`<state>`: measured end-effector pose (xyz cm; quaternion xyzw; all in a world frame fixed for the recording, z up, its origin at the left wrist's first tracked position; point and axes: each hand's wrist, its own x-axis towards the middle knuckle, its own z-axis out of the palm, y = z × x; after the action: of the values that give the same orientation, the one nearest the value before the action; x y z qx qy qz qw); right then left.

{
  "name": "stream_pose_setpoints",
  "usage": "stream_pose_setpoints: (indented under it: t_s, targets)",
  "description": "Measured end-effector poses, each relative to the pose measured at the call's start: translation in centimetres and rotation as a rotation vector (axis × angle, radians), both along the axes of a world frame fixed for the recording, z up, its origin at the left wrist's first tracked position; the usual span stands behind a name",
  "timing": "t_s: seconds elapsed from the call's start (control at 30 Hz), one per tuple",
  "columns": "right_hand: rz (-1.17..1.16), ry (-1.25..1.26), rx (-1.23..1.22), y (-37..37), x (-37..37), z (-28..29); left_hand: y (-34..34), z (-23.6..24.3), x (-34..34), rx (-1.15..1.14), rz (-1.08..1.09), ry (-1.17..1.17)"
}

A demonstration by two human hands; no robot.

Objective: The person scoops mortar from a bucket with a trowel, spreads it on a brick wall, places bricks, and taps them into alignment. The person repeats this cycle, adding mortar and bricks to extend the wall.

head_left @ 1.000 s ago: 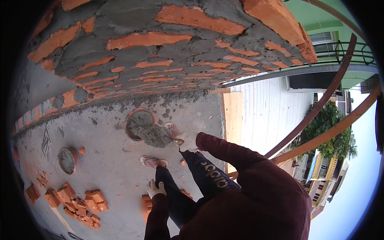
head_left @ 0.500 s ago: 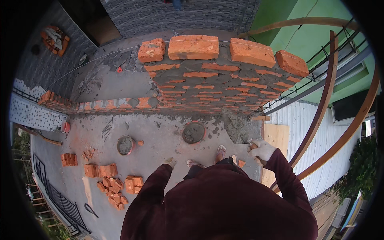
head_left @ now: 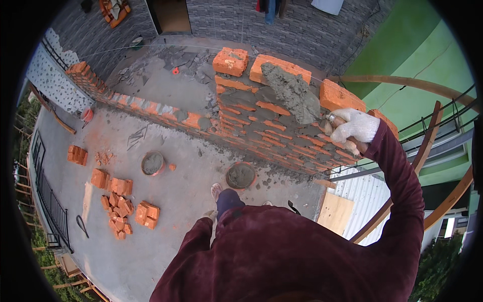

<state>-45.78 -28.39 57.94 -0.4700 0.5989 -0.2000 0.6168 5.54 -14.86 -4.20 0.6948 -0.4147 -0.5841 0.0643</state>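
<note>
My right hand [head_left: 354, 126], in a pale work glove, is closed around the handle of a trowel [head_left: 327, 121]. A long heap of wet grey mortar [head_left: 289, 90] covers its blade, so little of the metal shows. The load is at the top of the brick wall [head_left: 274, 133], in front of the gap between two top-course bricks, a left one [head_left: 259, 68] and a right one [head_left: 342, 97]. My gloved left hand [head_left: 210, 215] hangs low beside my body, away from the wall; its fingers are too small and partly hidden to read.
A thin string line [head_left: 201, 47] runs along the wall top. Two mortar buckets [head_left: 254, 182] [head_left: 153, 174] stand on the concrete floor. Brick stacks and broken bricks [head_left: 119, 209] lie at left. Curved-looking wooden poles [head_left: 432, 136] and rebar rise at right.
My right hand has risen from low near the floor mortar to the wall top, with the mortar-loaded trowel now plainly visible. The view has turned, and my left hand stays low.
</note>
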Motion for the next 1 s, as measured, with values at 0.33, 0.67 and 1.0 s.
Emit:
stream_pose_setpoints:
  t_s: [0.33, 0.67, 1.0]
  targets:
    - [0.29, 1.284, -0.62, -18.3, 6.0, 1.0, -15.3, -3.6, 10.1, 0.046, -0.294, -0.121]
    - [-0.168, 1.274, -0.648, -10.5, 12.0, 1.0, -34.7, -6.6, 19.3, -0.216, -0.558, -0.138]
    - [-0.025, 0.814, -0.035, -12.3, 18.7, -0.8, -41.3, -7.0, 9.3, -0.032, -1.666, -0.398]
